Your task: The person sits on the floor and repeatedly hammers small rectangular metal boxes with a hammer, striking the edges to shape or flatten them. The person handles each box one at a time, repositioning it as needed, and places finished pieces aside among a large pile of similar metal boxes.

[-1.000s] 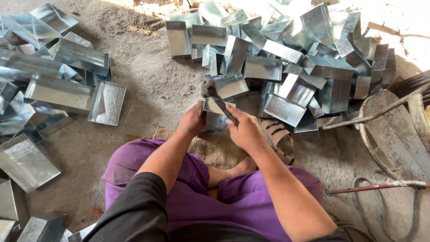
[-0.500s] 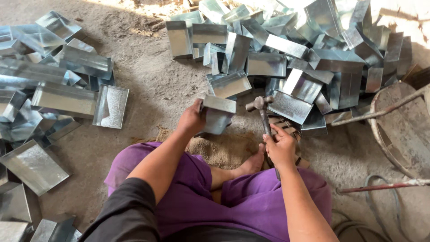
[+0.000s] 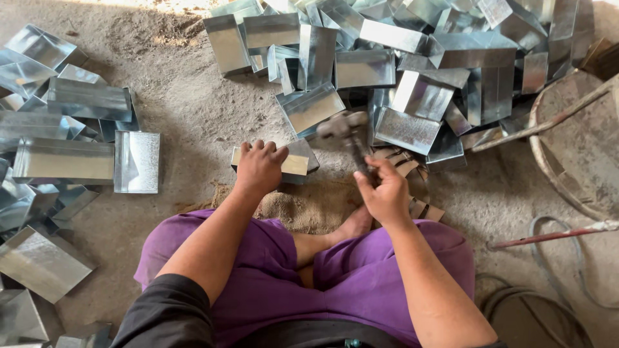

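Note:
I sit cross-legged on the ground in purple trousers. My left hand (image 3: 259, 167) presses down on a small folded sheet-metal box (image 3: 300, 161) lying just in front of my knees. My right hand (image 3: 385, 193) grips the handle of a hammer (image 3: 345, 127), whose blurred metal head is raised above and to the right of the box. A piece of brown sackcloth (image 3: 303, 209) lies under the work spot.
A big heap of shiny folded metal boxes (image 3: 412, 71) fills the top of the view. Another pile of such boxes (image 3: 58, 135) lies at the left. A round metal basin (image 3: 580, 148) and a thin rod (image 3: 548, 235) are at the right.
My right hand left the box, where both hands were together, swung out to the right with the hammer, and now holds the hammer head raised closer to the box. My left hand stayed on it.

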